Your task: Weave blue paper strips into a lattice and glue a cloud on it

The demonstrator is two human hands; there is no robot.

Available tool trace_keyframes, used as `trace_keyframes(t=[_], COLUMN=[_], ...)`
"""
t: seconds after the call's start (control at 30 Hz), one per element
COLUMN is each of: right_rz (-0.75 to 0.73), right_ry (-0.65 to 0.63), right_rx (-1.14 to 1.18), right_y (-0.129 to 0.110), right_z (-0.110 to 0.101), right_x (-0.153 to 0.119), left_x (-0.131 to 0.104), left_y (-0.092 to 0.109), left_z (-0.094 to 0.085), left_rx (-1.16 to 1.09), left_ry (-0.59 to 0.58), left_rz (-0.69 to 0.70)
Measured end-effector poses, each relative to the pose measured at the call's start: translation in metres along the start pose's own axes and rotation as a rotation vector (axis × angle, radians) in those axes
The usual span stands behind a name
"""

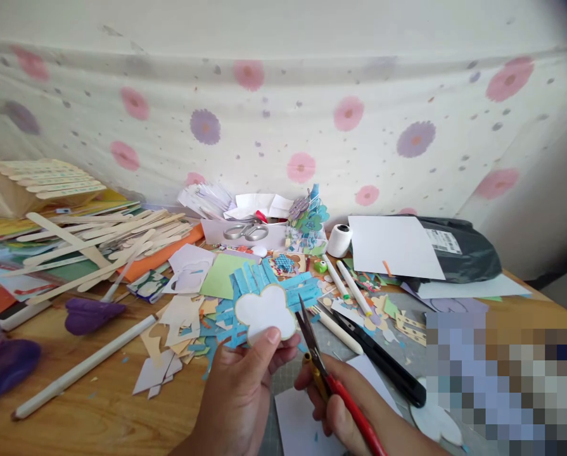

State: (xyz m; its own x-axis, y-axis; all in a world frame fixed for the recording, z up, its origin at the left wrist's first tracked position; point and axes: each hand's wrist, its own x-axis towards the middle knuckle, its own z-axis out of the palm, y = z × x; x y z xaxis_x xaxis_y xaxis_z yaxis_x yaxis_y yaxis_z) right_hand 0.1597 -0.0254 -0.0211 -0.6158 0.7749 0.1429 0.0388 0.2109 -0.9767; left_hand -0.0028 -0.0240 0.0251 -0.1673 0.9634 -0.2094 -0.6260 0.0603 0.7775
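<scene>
My left hand (252, 377) pinches a white flower-shaped paper cutout (265, 310) with a thin tan edge, thumb on its front and fingers behind. In my right hand (333, 399) is a pair of scissors (314, 342) with red on its handle, blades pointing up and slightly apart. A gold-coloured piece (317, 378) shows between those fingers; whether it belongs to the scissors I cannot tell. The blades are close to the cutout's right edge. Blue paper strips (252, 278) appear behind the cutout. Under my hands lies white paper (297, 418) on a grey cutting mat (276, 380).
A black utility knife (382, 361) lies right of my right hand, with white pens (354, 288) beyond. Wooden sticks (93, 244) pile up at left, near a long white pencil (86, 367). Grey-handled scissors (246, 232) rest by a box; a thread spool (339, 240) stands nearby.
</scene>
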Motion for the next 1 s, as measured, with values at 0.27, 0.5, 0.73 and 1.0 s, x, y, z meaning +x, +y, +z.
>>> trace_keyframes(t=[0.27,0.5,0.73,1.0], right_rz=[0.077,0.040,0.044,0.048], right_ry=[0.097,0.117,0.121,0.126], right_rx=[-0.078,-0.053,-0.061,-0.086], right_y=[-0.015,-0.010,-0.009,-0.028], right_z=[0.009,0.018,0.023,0.021], right_x=[0.003,0.008,0.010,0.014], left_x=[-0.003,-0.004,-0.006,-0.004], left_y=[-0.001,-0.001,-0.002,-0.002], left_z=[0.005,0.009,0.008,0.009], left_rx=[-0.036,-0.042,-0.056,-0.035], left_ry=[-0.026,0.040,0.062,0.070], left_rz=[0.062,0.050,0.043,0.087])
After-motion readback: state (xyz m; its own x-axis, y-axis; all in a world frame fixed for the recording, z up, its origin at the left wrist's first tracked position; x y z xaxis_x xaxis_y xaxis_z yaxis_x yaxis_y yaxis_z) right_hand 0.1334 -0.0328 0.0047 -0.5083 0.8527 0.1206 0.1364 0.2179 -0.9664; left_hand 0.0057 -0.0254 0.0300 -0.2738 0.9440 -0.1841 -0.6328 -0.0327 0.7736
